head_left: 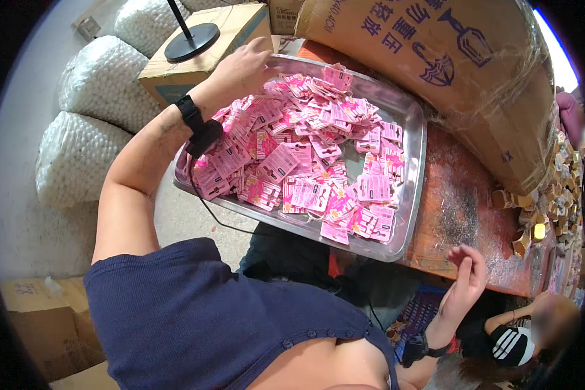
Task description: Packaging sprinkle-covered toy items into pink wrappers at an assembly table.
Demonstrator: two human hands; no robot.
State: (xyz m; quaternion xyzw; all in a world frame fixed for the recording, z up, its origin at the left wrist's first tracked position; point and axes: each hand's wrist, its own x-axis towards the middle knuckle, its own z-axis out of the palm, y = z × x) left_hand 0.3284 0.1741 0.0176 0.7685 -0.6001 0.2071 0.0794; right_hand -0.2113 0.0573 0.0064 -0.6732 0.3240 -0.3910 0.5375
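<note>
A shallow metal tray point(412, 195) heaped with several pink packaging cards point(305, 149) sits partly on a worn red table. My left hand point(244, 65) reaches over the tray's far left rim, fingers curled, touching the rim near the cards; whether it holds anything is hidden. A black band is on that wrist, and a thin black cable hangs below it. My right hand point(465, 273) hovers off the table's near edge, fingers apart and empty, with a black band on its wrist.
A large wrapped cardboard box point(461, 71) lies on the table behind the tray. Small gold pieces point(552, 195) pile at the right. White filled sacks point(91, 117) and a carton bearing a black lamp base point(192, 40) stand left. Another person point(533, 338) sits lower right.
</note>
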